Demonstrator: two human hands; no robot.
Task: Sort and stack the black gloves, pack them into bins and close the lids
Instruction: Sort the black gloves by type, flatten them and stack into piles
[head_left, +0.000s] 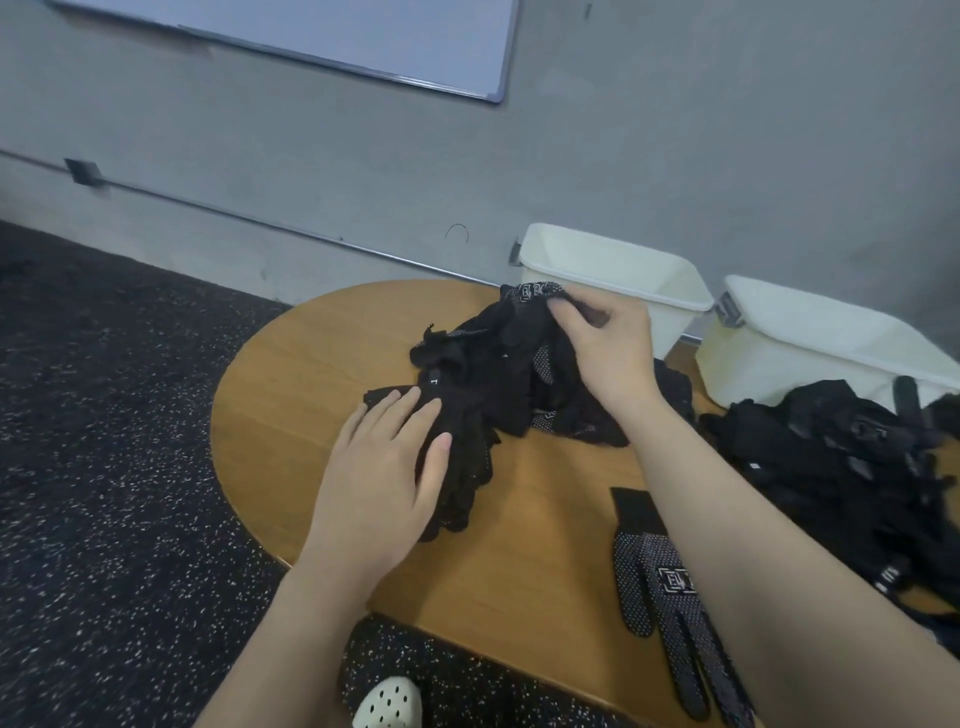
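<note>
head view: left hand (387, 467) lying flat, fingers straight, pinning glove stack (457, 457) steady; right hand (605, 348) pinching dotted glove (524, 299) off far heap, likely sorting onto stack.

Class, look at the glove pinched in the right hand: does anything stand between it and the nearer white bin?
Nothing visible does. The right hand pinches the glove just beside the nearer bin, whose top is open.

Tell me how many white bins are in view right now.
2. One white bin stands at the table's far edge behind the right hand; the other bin sits to its right, behind the loose glove pile. No lids visible.
</note>
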